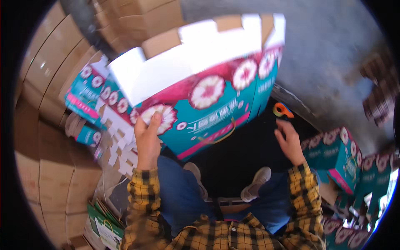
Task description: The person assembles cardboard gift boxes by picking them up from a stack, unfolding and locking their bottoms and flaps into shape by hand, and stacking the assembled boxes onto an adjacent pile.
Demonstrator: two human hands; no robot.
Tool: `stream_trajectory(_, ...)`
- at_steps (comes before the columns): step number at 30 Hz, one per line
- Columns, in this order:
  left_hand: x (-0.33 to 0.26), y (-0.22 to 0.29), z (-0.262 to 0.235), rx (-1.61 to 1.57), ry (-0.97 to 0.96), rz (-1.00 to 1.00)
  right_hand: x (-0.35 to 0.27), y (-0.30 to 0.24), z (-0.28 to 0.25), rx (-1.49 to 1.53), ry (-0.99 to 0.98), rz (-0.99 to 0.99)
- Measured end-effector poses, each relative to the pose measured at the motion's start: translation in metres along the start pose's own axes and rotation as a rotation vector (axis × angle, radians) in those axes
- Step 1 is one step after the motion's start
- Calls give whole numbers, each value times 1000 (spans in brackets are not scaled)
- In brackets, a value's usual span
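My left hand [148, 137] grips the left edge of a large printed carton [225, 106], thumb on its front. The carton is teal and magenta with white fruit slices, and has a looped handle on its printed side. White and brown flaps stand out along its far upper edge. My right hand [288, 139] hovers to the right of the carton, touching nothing, its fingers apart. Just beyond its fingertips, an orange tape roll or dispenser [283, 110] lies on the black surface [233, 166].
Flat printed cartons [85, 93] are stacked at my left, beside tall piles of brown boxes [54, 166]. A made-up teal carton [339, 154] stands at my right among others. A green bag [104, 223] is at lower left. Brown pieces [379, 87] lie on the grey floor [325, 62].
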State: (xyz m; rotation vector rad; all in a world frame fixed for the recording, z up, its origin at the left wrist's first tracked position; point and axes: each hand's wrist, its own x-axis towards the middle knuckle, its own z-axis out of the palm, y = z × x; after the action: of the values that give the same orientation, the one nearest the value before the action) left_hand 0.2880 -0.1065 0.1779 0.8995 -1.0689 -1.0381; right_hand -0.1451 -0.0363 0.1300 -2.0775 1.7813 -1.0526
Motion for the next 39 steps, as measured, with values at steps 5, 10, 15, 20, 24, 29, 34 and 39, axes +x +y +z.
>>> stream_trajectory(5, 10, -69, 38, 50, -437, -218, 1, 30, -48, -141, 513, 75)
stream_trajectory(10, 19, -79, 50, 207, -676, -257, -12, 21, -57, 150, -97, 77)
stream_trajectory(15, 40, -91, 43, 332, -634, -213, -3, 17, -43, 242, -319, 193)
stream_trajectory(20, 21, -106, 71, 934, -398, 241, 20, 4, -16, 302, -626, 315)
stream_trajectory(24, -37, -110, 96, 847, -912, 105, 26, 6, 20, 587, -644, 434)
stream_trajectory(29, -74, -134, 128, 799, -922, 126, 28, 8, 42, 692, -523, 505)
stream_trajectory(34, -68, -137, 148, 666, -652, -17, 33, 18, 34, 590, -414, 533)
stream_trajectory(39, -65, -122, 142, 619, -691, 175, 48, 74, -19, 264, -88, 559)
